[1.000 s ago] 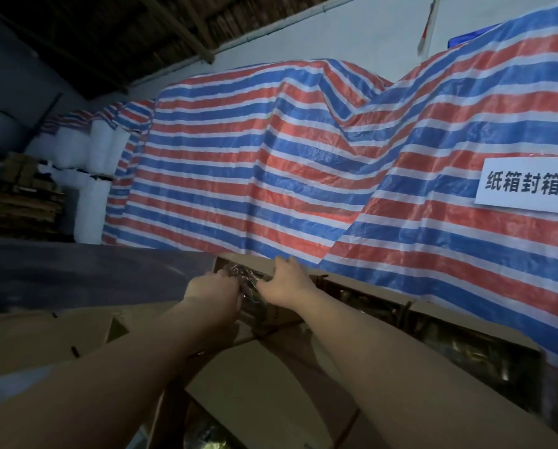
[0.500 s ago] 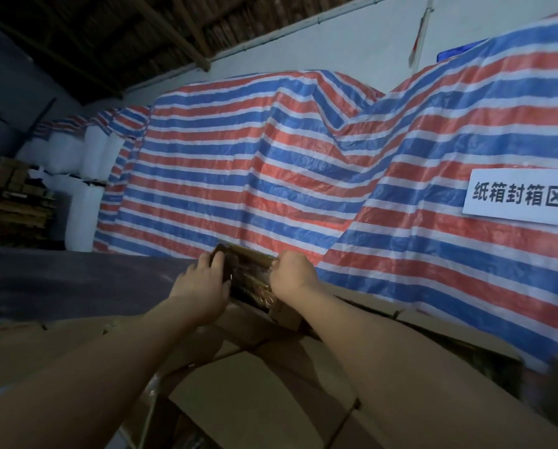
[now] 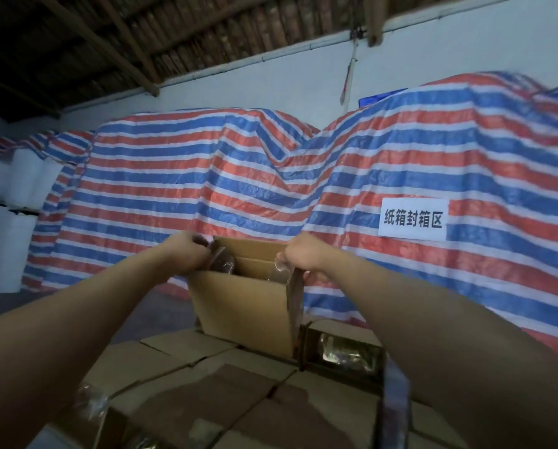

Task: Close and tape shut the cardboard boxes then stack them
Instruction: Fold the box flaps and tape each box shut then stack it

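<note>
Our fingers are curling round the top rim of the box [image 3: 245, 299], the left hand [image 3: 187, 254] clamped on its left edge and the right hand [image 3: 303, 257] on its right edge, each also pinching crinkled clear plastic against the cardboard. We are holding the box up at the far edge of the stack [image 3: 206, 377] of other boxes, in front of the striped tarp [image 3: 174, 176] with its sign [image 3: 413, 218]. Whether its base is touching the stack we cannot tell. It is standing upright, mouth up, flaps not yet folded, its long axis running left to right between our hands and its broad face toward us. To do this well, we are probably best keeping both grips level so nothing spills.
</note>
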Motion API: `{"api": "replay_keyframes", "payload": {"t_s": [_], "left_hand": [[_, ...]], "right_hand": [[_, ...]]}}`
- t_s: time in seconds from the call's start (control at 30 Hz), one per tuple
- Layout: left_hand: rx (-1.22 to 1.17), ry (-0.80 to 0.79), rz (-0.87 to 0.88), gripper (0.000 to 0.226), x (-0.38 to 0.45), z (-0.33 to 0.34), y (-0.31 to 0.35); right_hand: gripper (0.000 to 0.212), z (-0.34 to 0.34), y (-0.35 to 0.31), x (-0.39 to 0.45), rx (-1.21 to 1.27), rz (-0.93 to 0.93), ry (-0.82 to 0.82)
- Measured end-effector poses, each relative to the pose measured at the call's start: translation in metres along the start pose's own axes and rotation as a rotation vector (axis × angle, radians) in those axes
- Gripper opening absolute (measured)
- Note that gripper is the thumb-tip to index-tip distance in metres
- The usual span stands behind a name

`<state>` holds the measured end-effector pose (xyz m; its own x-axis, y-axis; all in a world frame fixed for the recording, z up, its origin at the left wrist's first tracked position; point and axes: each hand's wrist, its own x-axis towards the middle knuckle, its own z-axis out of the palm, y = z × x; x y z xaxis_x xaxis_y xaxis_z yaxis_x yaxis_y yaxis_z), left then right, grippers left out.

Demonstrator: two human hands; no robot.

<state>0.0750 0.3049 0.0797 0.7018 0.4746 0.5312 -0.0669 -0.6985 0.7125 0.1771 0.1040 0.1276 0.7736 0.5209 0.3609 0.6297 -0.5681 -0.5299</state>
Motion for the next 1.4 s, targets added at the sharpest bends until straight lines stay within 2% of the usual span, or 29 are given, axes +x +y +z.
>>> {"api": "replay_keyframes", "payload": {"t_s": [0.2,0.37,0.6,0.73,0.83,0.97,1.17,1.27,1.4], "left_hand": [[-0.369,-0.409,0.008,0.022,-0.061,0.014,0.081],[-0.733,-0.482,-0.138,0.013,-0.113,0.052,0.125],[-0.809,-0.712,-0.240,0.017,-0.198,0.118,0.174],[-0.853,-0.816,-0.314,0.017,-0.253,0.160,0.185],[-0.876,-0.860,-0.361,0.019,-0.280,0.188,0.185],[-0.841,-0.897,-0.419,0.022,-0.297,0.221,0.184],[-0.937,-0.889,-0.394,0.024,-0.303,0.247,0.170],[-1.018,-0.923,-0.327,0.028,-0.305,0.250,0.162],[-1.165,-0.781,-0.317,0.043,-0.309,0.269,0.150]], "right_hand": [[0.015,-0.082,0.029,-0.074,0.013,0.081,-0.024],[0.017,-0.128,0.061,-0.147,0.043,0.190,-0.050],[0.018,-0.175,0.134,-0.270,0.161,0.391,-0.013],[0.022,-0.183,0.184,-0.328,0.206,0.515,-0.056],[0.030,-0.178,0.221,-0.362,0.286,0.606,-0.072],[0.036,-0.166,0.257,-0.391,0.363,0.603,-0.031],[0.038,-0.135,0.288,-0.408,0.708,0.553,0.272],[0.040,-0.121,0.289,-0.409,0.928,0.531,0.364],[0.039,-0.109,0.285,-0.412,0.998,0.428,0.406]]}}
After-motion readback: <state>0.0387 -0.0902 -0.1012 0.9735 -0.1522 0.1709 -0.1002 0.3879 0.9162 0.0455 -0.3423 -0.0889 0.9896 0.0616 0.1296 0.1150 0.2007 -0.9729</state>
